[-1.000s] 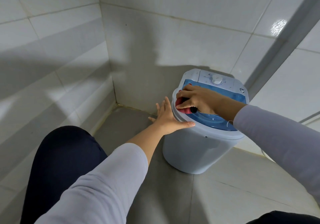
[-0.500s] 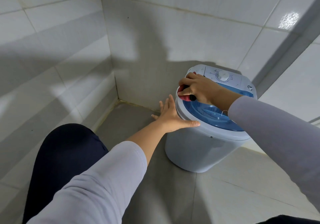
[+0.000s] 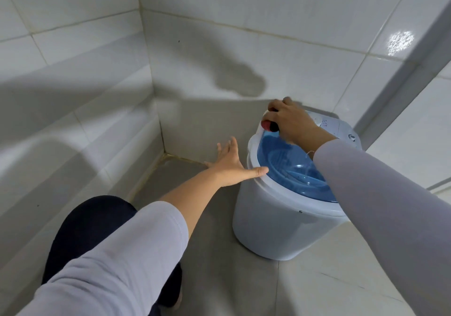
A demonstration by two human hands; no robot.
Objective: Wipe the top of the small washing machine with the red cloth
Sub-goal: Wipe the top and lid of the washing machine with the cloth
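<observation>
The small washing machine (image 3: 275, 220) is a pale blue-white tub with a translucent blue lid (image 3: 290, 164), standing on the floor near the tiled corner. My right hand (image 3: 290, 120) is closed on the bunched red cloth (image 3: 268, 125) at the back left of the machine's top, by the white control panel (image 3: 334, 126). Most of the cloth is hidden under my fingers. My left hand (image 3: 231, 166) lies flat with fingers spread against the machine's left side, its thumb resting on the white rim.
White tiled walls meet in a corner (image 3: 162, 144) just left of the machine. The grey floor (image 3: 210, 254) runs between my dark-trousered knee (image 3: 90, 230) and the tub. A grey vertical strip (image 3: 400, 71) runs up the wall behind the machine.
My right hand has slid the red cloth from the lid's left edge back toward the control panel. The left hand stays braced on the machine's side.
</observation>
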